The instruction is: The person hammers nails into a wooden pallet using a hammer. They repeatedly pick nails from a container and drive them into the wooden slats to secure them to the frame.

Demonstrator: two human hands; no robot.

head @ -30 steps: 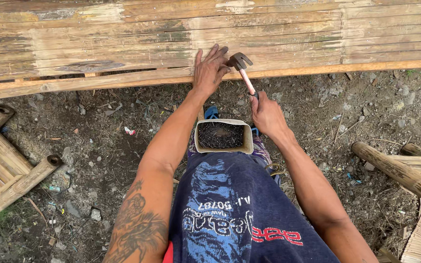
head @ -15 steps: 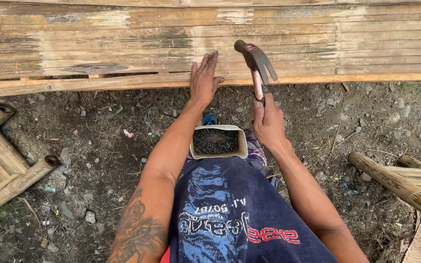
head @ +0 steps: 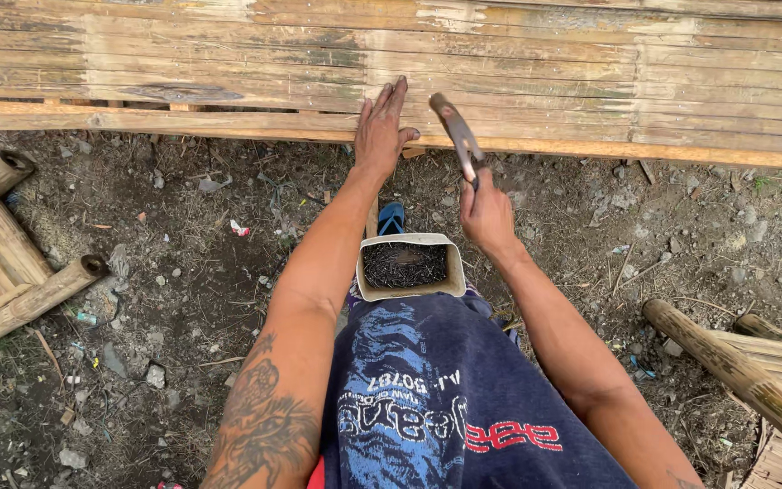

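Fingers (head: 480, 186) of the right hand (head: 488, 217) are curled tight around the handle of a hammer (head: 457, 138), whose dark head is raised and tilted up to the left, hanging over the lower edge of the bamboo slat panel (head: 590, 81). Just left of the hammer head, the left hand (head: 382, 131) lies flat and open on that same edge, fingers straight and close together, thumb out to the right toward the hammer, gripping nothing; whether a nail sits under it cannot be told. Hammer head and left hand are near each other but apart. Below both hands, between the forearms, a pale rectangular container (head: 409, 265) full of dark nails rests on the person's lap, against the blue printed shorts (head: 445, 398). A blue sandal (head: 391, 217) shows just beyond the container. Bare littered dirt (head: 192, 263) spreads around. Bamboo frames lie at the left (head: 2, 263) and at the right (head: 753, 371), well apart from the hands.
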